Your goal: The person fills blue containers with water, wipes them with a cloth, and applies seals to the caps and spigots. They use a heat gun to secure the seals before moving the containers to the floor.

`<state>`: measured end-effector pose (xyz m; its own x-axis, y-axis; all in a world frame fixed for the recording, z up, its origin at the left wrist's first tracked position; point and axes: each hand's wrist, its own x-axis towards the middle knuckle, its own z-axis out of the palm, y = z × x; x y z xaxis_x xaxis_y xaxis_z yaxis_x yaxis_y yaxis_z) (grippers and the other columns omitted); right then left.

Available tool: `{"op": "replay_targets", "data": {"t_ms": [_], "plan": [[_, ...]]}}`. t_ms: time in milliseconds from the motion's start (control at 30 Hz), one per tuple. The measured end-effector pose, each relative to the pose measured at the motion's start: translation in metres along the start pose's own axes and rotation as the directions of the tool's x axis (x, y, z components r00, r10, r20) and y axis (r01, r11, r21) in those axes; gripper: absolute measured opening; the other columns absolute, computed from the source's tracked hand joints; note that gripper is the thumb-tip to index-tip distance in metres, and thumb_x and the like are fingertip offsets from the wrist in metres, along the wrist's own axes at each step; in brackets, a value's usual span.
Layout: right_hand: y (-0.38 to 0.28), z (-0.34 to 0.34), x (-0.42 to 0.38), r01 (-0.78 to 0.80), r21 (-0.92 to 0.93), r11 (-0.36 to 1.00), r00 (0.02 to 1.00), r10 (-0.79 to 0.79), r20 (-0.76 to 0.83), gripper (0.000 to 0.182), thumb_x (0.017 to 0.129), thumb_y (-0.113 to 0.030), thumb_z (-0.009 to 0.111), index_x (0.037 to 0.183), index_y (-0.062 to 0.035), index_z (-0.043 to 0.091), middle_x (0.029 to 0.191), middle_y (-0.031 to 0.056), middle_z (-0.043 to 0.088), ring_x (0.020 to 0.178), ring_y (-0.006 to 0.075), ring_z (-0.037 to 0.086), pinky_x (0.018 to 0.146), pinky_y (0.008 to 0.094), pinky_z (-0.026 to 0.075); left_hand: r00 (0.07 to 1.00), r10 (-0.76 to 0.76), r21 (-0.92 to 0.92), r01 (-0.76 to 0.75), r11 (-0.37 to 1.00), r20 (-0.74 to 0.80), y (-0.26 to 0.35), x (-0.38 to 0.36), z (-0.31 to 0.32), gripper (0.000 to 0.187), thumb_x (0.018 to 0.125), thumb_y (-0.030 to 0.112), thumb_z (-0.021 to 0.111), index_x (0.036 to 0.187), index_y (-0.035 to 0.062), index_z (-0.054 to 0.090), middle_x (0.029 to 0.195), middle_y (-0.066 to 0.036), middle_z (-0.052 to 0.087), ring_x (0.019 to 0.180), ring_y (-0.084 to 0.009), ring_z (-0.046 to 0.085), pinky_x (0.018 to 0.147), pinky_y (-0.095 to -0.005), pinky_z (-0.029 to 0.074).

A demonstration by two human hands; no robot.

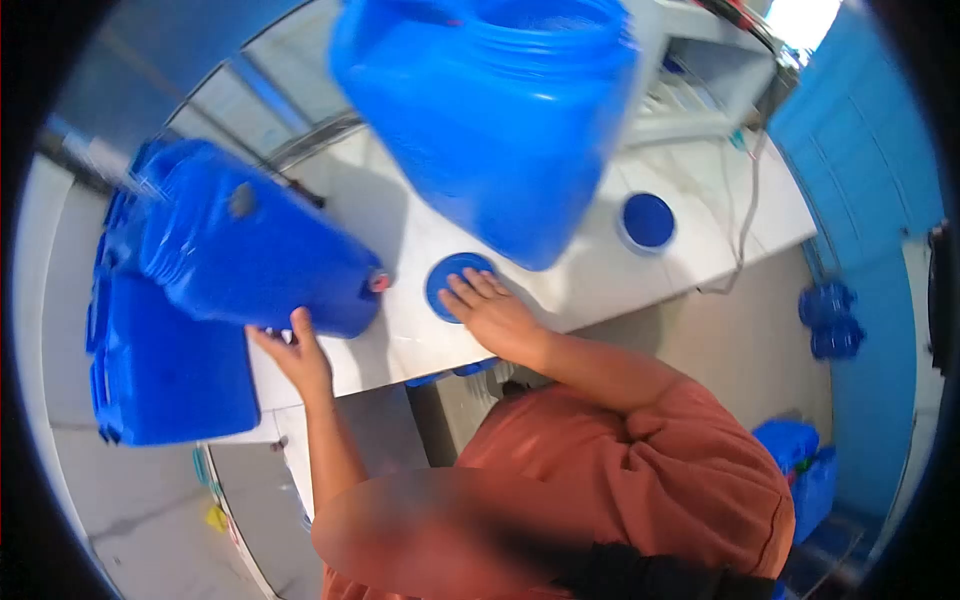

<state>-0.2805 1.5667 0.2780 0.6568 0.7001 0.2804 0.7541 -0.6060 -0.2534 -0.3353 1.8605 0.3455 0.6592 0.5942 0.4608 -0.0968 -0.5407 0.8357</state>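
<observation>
**Blue jerrycans on white bench, two hands at the front edge**

No brand, label or writing readable on any can or cap.

Left hand [292,352] grips the lower end of a blue jerrycan [250,245] lying on its side w/ small capped spout toward bench centre. Right hand [487,306] lies flat, fingers spread, on a round blue lid [447,275] near the front edge of the bench [600,270]; holding nothing, just pressing.

Big open-mouth blue container [490,110] hangs tilted close to the camera, blocks much of bench's middle. Second blue lid [648,221] sits further right, well apart from first. More blue cans stacked [160,370] at left, beside the held one. Cable [745,220] trails over bench's right edge. Other blue cans [830,320] on floor at right.

Open room: bare bench between the two lids; floor right of bench mostly free.
</observation>
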Motion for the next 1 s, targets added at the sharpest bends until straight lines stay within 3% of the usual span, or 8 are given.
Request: {"op": "replay_targets", "data": {"t_ms": [100, 300, 400, 500, 633, 700, 967, 1000], "plan": [[0.011, -0.005, -0.016, 0.027, 0.05, 0.998, 0.988, -0.035, 0.153, 0.057, 0.086, -0.02, 0.064, 0.138, -0.0035, 0.046, 0.149, 0.0173, 0.04, 0.14, 0.0354, 0.034, 0.115, 0.0453, 0.029, 1.0, 0.008, -0.092, -0.011, 0.996, -0.025, 0.005, -0.018, 0.016, 0.067, 0.097, 0.024, 0.062, 0.144, -0.001, 0.022, 0.136, -0.019, 0.041, 0.123, -0.0267, 0.044, 0.105, -0.0367, 0.036], [0.066, -0.07, -0.054, -0.005, 0.392, 0.92, 0.993, -0.043, 0.114, 0.044, 0.089, -0.026, 0.064, 0.128, -0.0081, 0.058, 0.143, 0.0138, 0.048, 0.133, 0.032, 0.043, 0.112, 0.0409, 0.034, 0.976, -0.215, 0.096, 0.216, 0.972, -0.023, -0.029, -0.064, 0.024, 0.078, 0.092, 0.017, 0.067, 0.149, -0.0005, 0.016, 0.148, -0.022, 0.028, 0.136, -0.0298, 0.033, 0.108, -0.037, 0.033], [0.101, -0.118, -0.067, -0.1, 0.536, 0.838, 0.983, -0.002, 0.185, 0.039, 0.088, -0.021, 0.066, 0.124, -0.0071, 0.061, 0.133, 0.0128, 0.056, 0.119, 0.0288, 0.056, 0.098, 0.0387, 0.048, 0.822, -0.546, -0.065, 0.543, 0.837, -0.163, -0.02, -0.096, 0.06, 0.059, 0.09, 0.024, 0.068, 0.134, -0.0004, 0.037, 0.128, -0.015, 0.045, 0.113, -0.0209, 0.048, 0.094, -0.0316, 0.041], [0.135, -0.142, -0.077, -0.025, 0.548, 0.836, 0.987, -0.068, 0.148, 0.037, 0.089, -0.024, 0.064, 0.122, -0.0078, 0.062, 0.128, 0.0131, 0.059, 0.119, 0.0322, 0.055, 0.1, 0.0399, 0.045, 0.6, -0.787, -0.183, 0.797, 0.575, 0.141, 0.024, -0.084, 0.103, 0.05, 0.091, 0.052, 0.058, 0.116, 0.0093, 0.053, 0.095, 0.0, 0.059, 0.083, -0.0128, 0.054, 0.069, -0.0248, 0.041], [0.176, -0.164, -0.088, 0.019, 0.625, 0.78, 0.977, -0.149, 0.156, 0.035, 0.089, -0.024, 0.064, 0.12, -0.007, 0.062, 0.127, 0.0127, 0.06, 0.117, 0.0319, 0.056, 0.098, 0.0394, 0.046, 0.402, -0.908, -0.493, 0.818, 0.298, 0.118, -0.009, -0.039, 0.147, 0.041, 0.091, 0.059, 0.051, 0.085, 0.0182, 0.048, 0.071, 0.0, 0.055, 0.052, -0.0085, 0.044, 0.045, -0.0234, 0.035], [0.203, -0.174, -0.096, 0.049, 0.616, 0.786, 0.982, -0.152, 0.116, 0.033, 0.09, -0.025, 0.063, 0.117, -0.0069, 0.063, 0.126, 0.0115, 0.061, 0.115, 0.032, 0.057, 0.097, 0.0391, 0.047, 0.37, -0.871, -0.525, 0.836, 0.16, 0.324, -0.044, -0.022, 0.146, 0.042, 0.092, 0.057, 0.05, 0.072, 0.0202, 0.045, 0.065, 0.001, 0.053, 0.048, -0.0069, 0.043, 0.037, -0.0218, 0.03], [0.36, -0.213, -0.045, -0.262, 0.356, 0.897, 0.877, 0.375, -0.3, 0.02, 0.091, -0.02, 0.059, 0.104, -0.0073, 0.069, 0.1, 0.0174, 0.068, 0.094, 0.0355, 0.064, 0.08, 0.0427, 0.051, 0.277, -0.961, -0.32, 0.911, 0.259, 0.012, -0.02, -0.036, 0.155, 0.045, 0.092, 0.059, 0.049, 0.067, 0.0211, 0.047, 0.051, 0.008, 0.042, 0.039, -0.0051, 0.04, 0.032, -0.0206, 0.03], [0.383, -0.213, -0.029, -0.298, 0.263, 0.918, 0.852, 0.38, -0.361, 0.021, 0.091, -0.02, 0.058, 0.102, -0.0063, 0.069, 0.1, 0.0179, 0.068, 0.094, 0.0355, 0.064, 0.08, 0.0428, 0.051, 0.421, -0.905, -0.233, 0.887, 0.398, 0.058, -0.017, -0.046, 0.153, 0.047, 0.091, 0.06, 0.05, 0.068, 0.0203, 0.046, 0.052, 0.008, 0.042, 0.04, -0.0052, 0.04, 0.032, -0.0212, 0.029]]}}
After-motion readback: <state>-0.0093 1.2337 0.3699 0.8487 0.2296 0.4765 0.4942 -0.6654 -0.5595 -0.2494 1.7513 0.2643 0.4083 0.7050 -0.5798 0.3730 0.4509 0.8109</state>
